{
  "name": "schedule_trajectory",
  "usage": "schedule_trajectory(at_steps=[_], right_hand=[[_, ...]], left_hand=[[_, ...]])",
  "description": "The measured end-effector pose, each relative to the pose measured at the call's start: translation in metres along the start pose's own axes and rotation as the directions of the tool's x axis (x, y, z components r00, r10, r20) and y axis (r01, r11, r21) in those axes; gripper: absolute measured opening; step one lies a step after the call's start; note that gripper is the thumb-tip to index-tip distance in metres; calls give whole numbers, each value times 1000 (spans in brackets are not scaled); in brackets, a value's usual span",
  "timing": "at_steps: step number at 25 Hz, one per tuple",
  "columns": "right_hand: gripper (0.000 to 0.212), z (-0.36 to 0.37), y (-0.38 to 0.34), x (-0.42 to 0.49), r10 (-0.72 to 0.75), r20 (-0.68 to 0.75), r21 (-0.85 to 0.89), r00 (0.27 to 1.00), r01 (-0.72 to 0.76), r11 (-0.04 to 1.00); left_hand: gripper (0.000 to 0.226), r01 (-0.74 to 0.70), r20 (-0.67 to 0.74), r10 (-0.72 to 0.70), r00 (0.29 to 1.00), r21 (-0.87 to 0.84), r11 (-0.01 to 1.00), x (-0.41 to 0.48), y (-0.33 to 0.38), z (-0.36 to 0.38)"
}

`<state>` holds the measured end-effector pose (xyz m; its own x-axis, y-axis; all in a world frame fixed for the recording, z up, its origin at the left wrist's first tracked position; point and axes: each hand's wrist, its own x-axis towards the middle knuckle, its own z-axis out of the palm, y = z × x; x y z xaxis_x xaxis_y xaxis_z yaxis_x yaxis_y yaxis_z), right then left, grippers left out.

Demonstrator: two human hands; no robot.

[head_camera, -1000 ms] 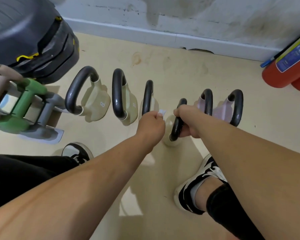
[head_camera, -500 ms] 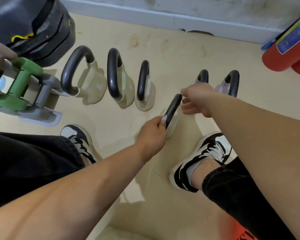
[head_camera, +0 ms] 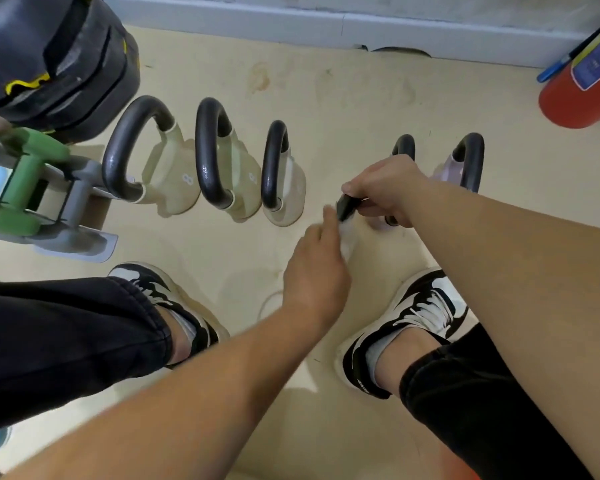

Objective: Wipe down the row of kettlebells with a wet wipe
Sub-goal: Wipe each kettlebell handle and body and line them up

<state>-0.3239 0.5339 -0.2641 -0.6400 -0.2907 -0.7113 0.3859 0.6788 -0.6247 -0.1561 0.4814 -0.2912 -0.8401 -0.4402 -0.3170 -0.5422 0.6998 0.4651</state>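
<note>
Kettlebells with black handles stand in a row on the beige floor. Three cream ones (head_camera: 174, 181) are on the left and two lilac ones (head_camera: 465, 164) on the right. Between them, my right hand (head_camera: 381, 192) grips the black handle (head_camera: 346, 206) of a fourth kettlebell; its body is mostly hidden. My left hand (head_camera: 317, 268) is just below that handle, fingers closed on a white wet wipe (head_camera: 349, 239) that shows as a pale blur against the kettlebell.
A grey rack with a green dumbbell (head_camera: 25, 181) stands at the left, with a black stacked weight (head_camera: 56, 50) behind it. A red fire extinguisher (head_camera: 575, 95) stands at the right by the skirting board (head_camera: 291, 26). My shoes (head_camera: 420, 317) are planted close below the row.
My right hand has gone from loose beside the handle to gripping it. My left hand with the wipe has slid down off the handle toward the body.
</note>
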Motion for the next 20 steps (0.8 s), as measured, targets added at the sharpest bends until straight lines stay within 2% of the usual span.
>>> schedule_trajectory(at_steps=[1,3,5,9,11,13,16,18,20], right_hand=[[27,1,-1,2,-1,-5,0,1000,1,1000],[34,6,0,6,13,-23,59,1000,-11,998],[30,13,1,6,15,-22,159,1000,-11,987],[30,18,4,6,41,-2,217,999,-40,975],[13,19,7,9,-4,-29,214,1000,10,977],[7,19,7,9,-35,-42,206,999,43,978],[31,19,1,11,24,-34,130,999,-19,991],[35,19,-2,13,12,-28,120,1000,-8,993],[34,19,-2,11,-1,-23,124,1000,4,992]], left_hand=[[75,-41,-58,43,997,23,999,-24,-12,6],[84,-129,-57,129,990,7,992,-54,-30,17],[89,-160,-53,162,985,39,986,-40,-25,20],[88,36,62,-38,997,37,999,33,27,2],[86,57,63,-63,996,89,994,40,32,-1],[84,-56,3,57,998,217,975,10,15,6],[64,-272,-68,303,951,285,919,-47,-30,25],[58,-339,-67,374,925,302,891,-56,-42,32],[55,-340,-15,364,931,322,884,-36,-22,21]])
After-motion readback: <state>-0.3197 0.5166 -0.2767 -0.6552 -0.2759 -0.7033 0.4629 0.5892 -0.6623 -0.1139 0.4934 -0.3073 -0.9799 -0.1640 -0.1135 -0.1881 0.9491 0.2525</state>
